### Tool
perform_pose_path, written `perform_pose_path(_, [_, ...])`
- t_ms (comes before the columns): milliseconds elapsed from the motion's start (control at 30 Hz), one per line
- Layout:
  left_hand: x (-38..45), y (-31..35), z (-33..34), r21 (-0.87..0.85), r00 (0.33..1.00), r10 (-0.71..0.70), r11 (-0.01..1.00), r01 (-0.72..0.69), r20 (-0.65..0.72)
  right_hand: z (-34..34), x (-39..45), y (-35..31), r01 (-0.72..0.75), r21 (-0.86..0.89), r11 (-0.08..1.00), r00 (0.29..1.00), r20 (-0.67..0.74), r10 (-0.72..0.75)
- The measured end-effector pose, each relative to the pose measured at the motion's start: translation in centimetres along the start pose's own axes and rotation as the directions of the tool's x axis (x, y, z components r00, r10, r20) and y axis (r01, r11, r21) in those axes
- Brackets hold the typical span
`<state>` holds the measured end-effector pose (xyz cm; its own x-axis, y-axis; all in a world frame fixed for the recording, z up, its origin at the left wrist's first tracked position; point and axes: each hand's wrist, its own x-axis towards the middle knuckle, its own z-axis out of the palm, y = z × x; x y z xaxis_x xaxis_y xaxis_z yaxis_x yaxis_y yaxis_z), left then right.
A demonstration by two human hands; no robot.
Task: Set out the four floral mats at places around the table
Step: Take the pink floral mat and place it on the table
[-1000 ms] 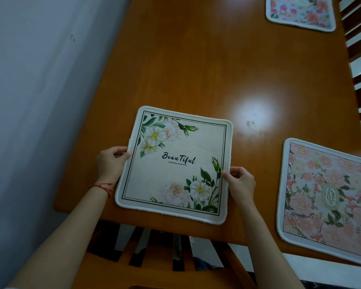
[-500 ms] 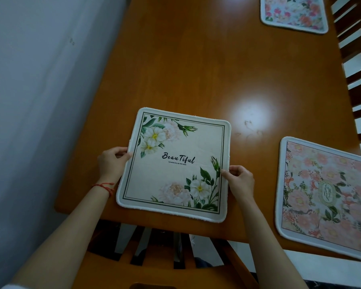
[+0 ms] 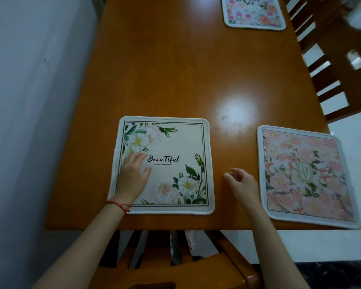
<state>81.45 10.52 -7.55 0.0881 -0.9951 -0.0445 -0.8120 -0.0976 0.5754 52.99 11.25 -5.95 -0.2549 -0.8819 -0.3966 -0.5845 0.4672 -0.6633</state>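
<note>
A cream mat (image 3: 165, 163) lies flat on the wooden table (image 3: 175, 69), near the table's front edge and toward its left side, squared to that edge. It has a thin dark double border, white and pale pink flowers with green leaves in its upper left and lower right corners, and the word "BeauTiful" in dark script across the middle; a line of tiny capitals sits under the word, too small to read with certainty. The left hand (image 3: 133, 174) rests palm down on the left part of this mat, fingers straight and together, fingertips just beside the first letter of the script. A red string bracelet (image 3: 119, 205) circles that wrist. The right hand (image 3: 241, 182) is over bare wood between the cream mat and a pink mat (image 3: 304, 176), touching neither, its fingers loosely curled and holding nothing. The pink mat lies at the table's front right, slightly turned, covered in peach and pink blooms with an oval emblem at its centre; the lettering inside the oval is not legible. A third mat (image 3: 252, 13), pale with pink and orange flowers, lies at the far right of the table, cut off by the top of the view. Slatted wooden chairs (image 3: 331, 65) stand along the right side, and another chair (image 3: 175, 268) is tucked in at the front edge.
</note>
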Motion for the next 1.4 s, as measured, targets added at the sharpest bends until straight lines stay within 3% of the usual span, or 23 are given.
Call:
perform_pose_path(233, [-0.1, 5.1, 2.6, 0.062, 0.941, 0.311, 0.945, -0.322, 0.135, -3.2, -3.7, 2.4, 0.022, -0.159, 0.987, 0.984, -0.173, -0.05])
perform_pose_path(567, [-2.6, 15.1, 7.4, 0.058, 0.767, 0.577, 0.787, -0.614, 0.282, -7.8, -9.3, 9.9, -0.074, -0.134, 0.988, 0.904, -0.428, 0.009])
perform_pose_path(800, [-6.5, 23.7, 12.1, 0.004, 0.625, 0.687, 0.672, -0.741, 0.37, -11.8, -13.9, 16.6, -0.198, -0.032, 0.98, 0.833, -0.532, 0.151])
perform_pose_path(967, [-9.9, 29.5, 15.8, -0.074, 0.471, 0.765, 0.553, -0.83, 0.438, -14.9, -17.3, 21.1, -0.285, 0.069, 0.956, 0.751, -0.604, 0.267])
perform_pose_path(1167, [-13.5, 34.6, 20.3, -0.146, 0.334, 0.812, 0.448, -0.882, 0.479, -17.8, -20.4, 26.0, -0.349, 0.156, 0.924, 0.679, -0.638, 0.365])
perform_pose_path(1400, [-16.5, 39.6, 23.8, -0.181, 0.243, 0.815, 0.386, -0.904, 0.526, -20.4, -21.9, 29.9, -0.399, 0.22, 0.89, 0.593, -0.679, 0.433])
